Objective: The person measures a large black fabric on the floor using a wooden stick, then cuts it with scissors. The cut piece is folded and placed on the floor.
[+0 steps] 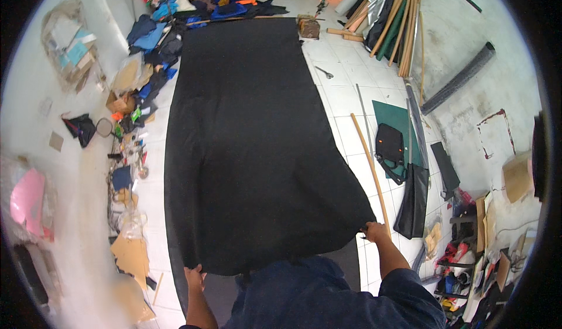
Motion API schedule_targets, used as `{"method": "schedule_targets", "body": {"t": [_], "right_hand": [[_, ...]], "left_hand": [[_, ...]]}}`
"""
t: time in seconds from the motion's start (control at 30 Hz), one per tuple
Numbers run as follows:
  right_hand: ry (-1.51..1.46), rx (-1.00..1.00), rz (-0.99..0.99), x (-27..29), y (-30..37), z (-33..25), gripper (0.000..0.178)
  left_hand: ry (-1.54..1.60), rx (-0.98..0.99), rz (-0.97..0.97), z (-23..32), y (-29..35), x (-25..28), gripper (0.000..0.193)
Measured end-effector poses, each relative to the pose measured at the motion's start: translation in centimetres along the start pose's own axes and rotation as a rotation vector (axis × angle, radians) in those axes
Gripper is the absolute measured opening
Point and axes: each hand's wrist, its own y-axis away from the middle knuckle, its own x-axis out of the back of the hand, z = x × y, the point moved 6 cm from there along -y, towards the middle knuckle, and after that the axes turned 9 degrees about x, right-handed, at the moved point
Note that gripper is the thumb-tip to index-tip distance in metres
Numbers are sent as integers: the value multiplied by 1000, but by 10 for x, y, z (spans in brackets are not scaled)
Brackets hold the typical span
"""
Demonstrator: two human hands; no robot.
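Note:
A long sheet of black fabric (252,136) stretches away from me over the white tiled floor. My left hand (196,275) pinches its near left corner, and my right hand (374,230) grips the near right corner, further out to the side. Between my hands the near edge sags in a curve in front of my dark blue shirt. The right side of the sheet flares outward toward my right hand. Beneath it lies another dark layer (346,266), which shows at the lower right and along the left side.
A wooden stick (370,168) and a black bag (390,146) on a green sheet (383,111) lie to the right. Scissors (324,72) rest farther off. Fabric rolls (398,27) lean on the right wall. Heaped cloth (199,1) fills the far left; scraps line the left wall.

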Motion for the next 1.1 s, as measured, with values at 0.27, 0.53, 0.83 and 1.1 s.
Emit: {"method": "schedule_targets", "body": {"t": [0.27,0.53,0.83,1.1], "right_hand": [[280,56,-119,-22,23,32,59],[439,-9,-163,15,50,3,57],[436,279,265,149,-1,41,53],[259,455,528,206,-58,5,54]], "left_hand": [[204,-20,-115,-19,43,-4,59],[122,-46,102,-99,51,11,78],[200,-45,93,-105,94,0,87],[266,-268,58,-42,107,55,93]]}}
